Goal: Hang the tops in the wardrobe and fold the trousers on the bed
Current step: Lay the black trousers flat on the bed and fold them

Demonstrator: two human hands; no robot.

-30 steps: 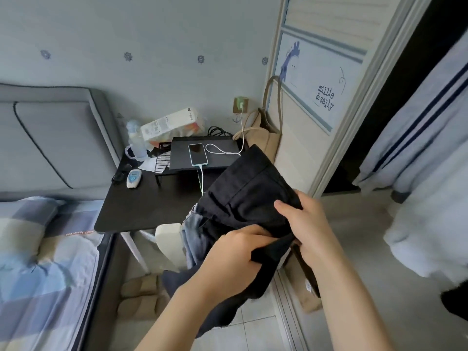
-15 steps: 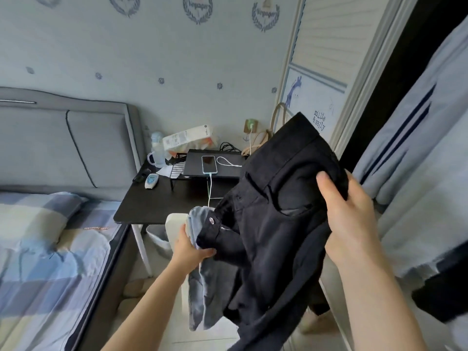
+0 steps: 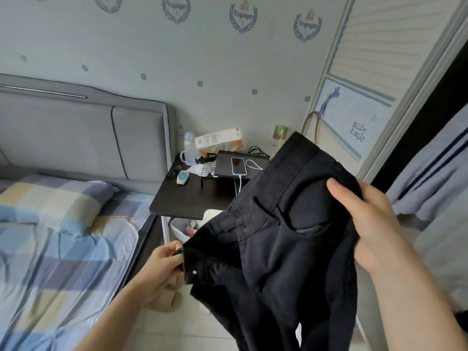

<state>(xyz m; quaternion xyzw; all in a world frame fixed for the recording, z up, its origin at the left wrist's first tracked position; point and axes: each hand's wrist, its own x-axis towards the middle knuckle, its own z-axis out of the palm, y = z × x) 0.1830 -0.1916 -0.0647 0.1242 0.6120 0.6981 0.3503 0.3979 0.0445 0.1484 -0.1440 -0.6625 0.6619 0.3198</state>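
**Trousers in hand, fold not yet begun**

A pair of black trousers [image 3: 286, 224] is held in the air, beside the bed [image 3: 63, 236] and in front of the tabletop [image 3: 187, 201], not yet laid down. The right hand [image 3: 367, 224] grips one end of the waistband, thumb on the front and the other fingers hidden behind the cloth. The left hand [image 3: 164, 262] pinches the buttoned end, lower down. The waistband slants up from the left fingers to the right; the legs hang below both hands and out of view, so the long axis runs roughly vertical. Folding is all still to do. Light garments [image 3: 430, 173] hang in the wardrobe beyond the right fingers; how many tops remain I cannot tell.
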